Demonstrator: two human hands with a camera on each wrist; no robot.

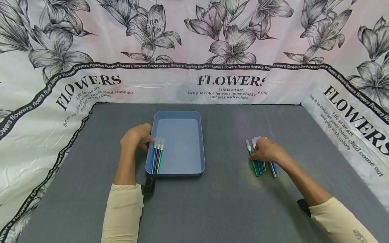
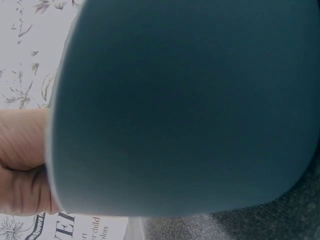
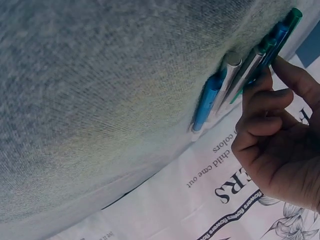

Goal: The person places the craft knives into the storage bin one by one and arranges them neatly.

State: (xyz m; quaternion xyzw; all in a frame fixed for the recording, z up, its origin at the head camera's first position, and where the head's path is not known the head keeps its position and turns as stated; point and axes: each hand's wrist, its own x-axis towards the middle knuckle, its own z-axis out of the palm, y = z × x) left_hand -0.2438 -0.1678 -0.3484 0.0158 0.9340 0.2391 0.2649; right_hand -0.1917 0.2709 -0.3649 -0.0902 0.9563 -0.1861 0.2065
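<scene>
In the head view my left hand [image 1: 138,136] holds the left wall of a shallow blue-grey tray [image 1: 179,148], thumb over the rim and fingers outside it. A blue pen [image 1: 154,160], a red pen [image 1: 156,160] and a green pen [image 1: 159,160], all with pale caps, lie side by side along the tray's left side. At the right, my right hand [image 1: 267,150] is over a group of several pens and pinches a green pen [image 1: 254,167] at the group's left edge. Blue [image 3: 206,102] and silver [image 3: 227,82] pens lie beside its curled fingers in the right wrist view.
The tray stands on a dark grey cloth [image 1: 225,202], with a stretch of cloth between it and the pen group. A white flower-printed sheet [image 1: 170,84] rises behind and along both sides. The tray's outside [image 2: 185,110] fills most of the left wrist view.
</scene>
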